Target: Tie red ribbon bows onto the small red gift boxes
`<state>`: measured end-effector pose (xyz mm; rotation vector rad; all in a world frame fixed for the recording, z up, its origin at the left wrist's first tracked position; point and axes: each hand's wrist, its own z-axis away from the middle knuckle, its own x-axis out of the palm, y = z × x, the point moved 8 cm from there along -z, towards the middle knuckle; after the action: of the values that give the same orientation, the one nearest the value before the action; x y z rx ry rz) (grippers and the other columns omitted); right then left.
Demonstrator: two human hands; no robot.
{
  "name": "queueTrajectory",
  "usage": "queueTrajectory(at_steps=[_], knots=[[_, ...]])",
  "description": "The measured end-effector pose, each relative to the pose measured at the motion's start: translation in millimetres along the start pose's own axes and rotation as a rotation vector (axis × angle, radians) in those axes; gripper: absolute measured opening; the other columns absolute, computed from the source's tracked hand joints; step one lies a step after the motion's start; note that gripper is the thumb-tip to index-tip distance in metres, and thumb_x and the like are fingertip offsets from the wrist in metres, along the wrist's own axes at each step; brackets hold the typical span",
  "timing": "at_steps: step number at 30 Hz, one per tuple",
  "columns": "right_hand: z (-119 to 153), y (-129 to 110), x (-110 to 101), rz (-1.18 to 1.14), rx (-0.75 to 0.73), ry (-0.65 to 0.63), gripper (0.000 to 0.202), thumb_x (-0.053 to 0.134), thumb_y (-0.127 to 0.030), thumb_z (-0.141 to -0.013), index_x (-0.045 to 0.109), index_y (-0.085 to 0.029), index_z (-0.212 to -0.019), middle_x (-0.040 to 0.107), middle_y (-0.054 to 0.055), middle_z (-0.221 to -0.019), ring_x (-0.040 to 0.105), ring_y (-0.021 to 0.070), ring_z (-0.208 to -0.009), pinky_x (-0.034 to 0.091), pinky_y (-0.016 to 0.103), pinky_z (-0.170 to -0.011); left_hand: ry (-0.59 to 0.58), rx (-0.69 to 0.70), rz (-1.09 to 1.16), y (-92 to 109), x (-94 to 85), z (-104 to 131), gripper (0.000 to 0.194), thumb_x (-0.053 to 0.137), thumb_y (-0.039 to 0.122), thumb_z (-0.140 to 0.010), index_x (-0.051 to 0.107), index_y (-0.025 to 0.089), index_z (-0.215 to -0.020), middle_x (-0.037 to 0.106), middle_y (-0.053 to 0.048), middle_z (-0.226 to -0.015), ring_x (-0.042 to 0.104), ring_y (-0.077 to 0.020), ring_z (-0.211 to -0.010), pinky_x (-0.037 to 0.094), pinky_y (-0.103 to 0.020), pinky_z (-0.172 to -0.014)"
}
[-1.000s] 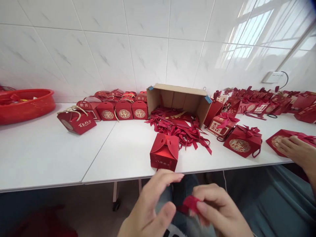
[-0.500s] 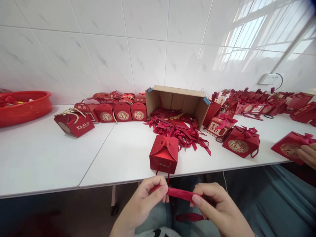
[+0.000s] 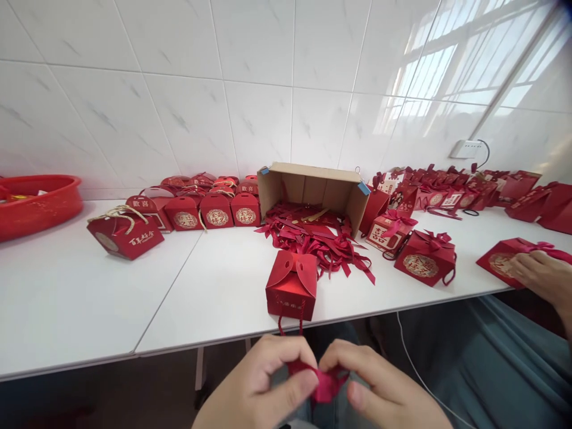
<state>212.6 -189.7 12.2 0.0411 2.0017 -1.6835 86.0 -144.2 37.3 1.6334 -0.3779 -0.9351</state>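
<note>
Close together below the table edge, my left hand (image 3: 279, 381) and my right hand (image 3: 373, 378) both pinch a dark red ribbon (image 3: 328, 384), which is bunched up between them. Parts of it are hidden behind the fingers. Just beyond my hands, a red gift box (image 3: 291, 286) with a folded top stands near the table's front edge. Its twisted cord handle (image 3: 302, 313) hangs down over that edge. Behind this box, a heap of loose red ribbons (image 3: 330, 247) spills out of a cardboard box (image 3: 313, 168) lying on its side.
Several red boxes (image 3: 217, 210) stand in rows at back left, near a tilted box with straw-coloured cord (image 3: 127, 235) and a red basin (image 3: 40, 208). Bow-tied boxes (image 3: 424, 257) fill the right side. A co-worker's hand (image 3: 543, 277) rests on a box at far right.
My hands have come closer together, and the ribbon once stretched between them is now bunched. The view has shifted slightly. At right, the co-worker's hand has moved further over its box.
</note>
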Motion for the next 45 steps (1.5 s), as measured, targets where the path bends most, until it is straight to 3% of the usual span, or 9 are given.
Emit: queueTrajectory(at_steps=[4, 7, 14, 16, 19, 22, 29, 35, 45], knots=[[-10.2, 3.5, 7.3, -0.192, -0.058, 0.039, 0.047, 0.043, -0.06, -0.088, 0.064, -0.018, -0.083, 0.061, 0.006, -0.078, 0.056, 0.0184, -0.077, 0.044, 0.029, -0.074, -0.14, 0.095, -0.249, 27.4, 16.7, -7.8, 0.017, 0.056, 0.034, -0.087, 0.062, 0.021, -0.077, 0.062, 0.001, -0.074, 0.053, -0.0136, -0.072, 0.038, -0.023, -0.071], [-11.6, 8.6, 5.2, -0.387, -0.026, 0.087, 0.042, 0.049, -0.055, -0.087, 0.059, -0.016, -0.074, 0.057, 0.002, -0.064, 0.053, 0.0134, -0.061, 0.043, 0.025, -0.062, -0.104, 0.196, -0.261, 39.9, 18.5, -15.1, 0.02, 0.051, 0.03, -0.09, 0.061, 0.021, -0.075, 0.063, 0.001, -0.074, 0.052, -0.0133, -0.071, 0.037, -0.025, -0.073], [-13.7, 11.2, 0.7, -0.508, 0.042, 0.136, 0.035, 0.055, -0.046, -0.087, 0.058, -0.015, -0.072, 0.053, 0.001, -0.063, 0.051, 0.0114, -0.059, 0.042, 0.024, -0.061, 0.113, 0.066, -0.136, 14.8, 11.3, -21.3, 0.025, 0.049, 0.036, -0.091, 0.057, 0.02, -0.073, 0.059, 0.0, -0.071, 0.052, -0.0155, -0.072, 0.039, -0.027, -0.071], [-12.8, 13.4, -1.5, -0.529, 0.06, 0.173, 0.032, 0.057, -0.045, -0.087, 0.058, -0.015, -0.073, 0.054, 0.001, -0.065, 0.051, 0.0117, -0.06, 0.042, 0.024, -0.061, 0.245, 0.062, -0.083, 9.4, 1.6, -21.2, 0.023, 0.05, 0.037, -0.09, 0.055, 0.02, -0.075, 0.057, 0.0, -0.072, 0.052, -0.0152, -0.071, 0.04, -0.026, -0.069], [-9.4, 17.5, -12.2, -0.513, 0.052, 0.292, 0.031, 0.055, -0.043, -0.088, 0.059, -0.016, -0.073, 0.056, 0.003, -0.069, 0.051, 0.0132, -0.066, 0.042, 0.025, -0.065, 0.725, 0.12, -0.087, 6.4, -32.8, -10.2, 0.017, 0.057, 0.038, -0.085, 0.052, 0.023, -0.091, 0.055, -0.001, -0.09, 0.054, -0.0186, -0.088, 0.042, -0.03, -0.082], [-4.1, 21.9, -29.5, -0.489, 0.013, 0.485, 0.028, 0.055, -0.04, -0.089, 0.061, -0.017, -0.074, 0.056, 0.004, -0.076, 0.05, 0.0153, -0.075, 0.041, 0.025, -0.071, 1.022, 0.049, -0.152, -6.8, -46.0, -3.7, 0.052, 0.068, 0.042, -0.075, 0.042, 0.025, -0.116, 0.046, -0.007, -0.119, 0.046, -0.0272, -0.114, 0.037, -0.043, -0.098], [0.9, 25.0, -44.3, -0.61, -0.001, 0.725, 0.027, 0.063, -0.039, -0.082, 0.063, -0.018, -0.065, 0.055, 0.004, -0.088, 0.05, 0.0171, -0.087, 0.04, 0.023, -0.076, 1.035, 0.072, -0.246, -29.1, -26.1, -35.2, 0.106, 0.08, 0.045, -0.06, 0.014, 0.021, -0.14, 0.025, -0.019, -0.139, 0.026, -0.0385, -0.133, 0.027, -0.058, -0.107], [1.6, 34.9, -41.9, -0.647, 0.034, 0.787, 0.025, 0.064, -0.039, -0.081, 0.065, -0.019, -0.066, 0.054, 0.005, -0.126, 0.038, 0.0254, -0.127, 0.032, 0.029, -0.098, 0.918, 0.166, -0.034, -32.8, -22.5, -42.5, 0.104, 0.078, 0.032, -0.066, 0.006, 0.025, -0.14, 0.03, -0.018, -0.136, 0.043, -0.032, -0.126, 0.039, -0.049, -0.103], [7.5, 13.8, -41.8, -0.436, -0.068, 0.807, 0.022, 0.058, -0.033, -0.086, 0.066, -0.021, -0.069, 0.045, 0.003, -0.141, 0.024, 0.0271, -0.139, 0.034, 0.034, -0.099, 0.775, 0.534, -0.194, -1.1, -14.0, -26.7, 0.107, 0.082, 0.018, -0.06, 0.01, 0.027, -0.139, 0.033, -0.019, -0.138, 0.04, -0.0335, -0.129, 0.04, -0.054, -0.101]])
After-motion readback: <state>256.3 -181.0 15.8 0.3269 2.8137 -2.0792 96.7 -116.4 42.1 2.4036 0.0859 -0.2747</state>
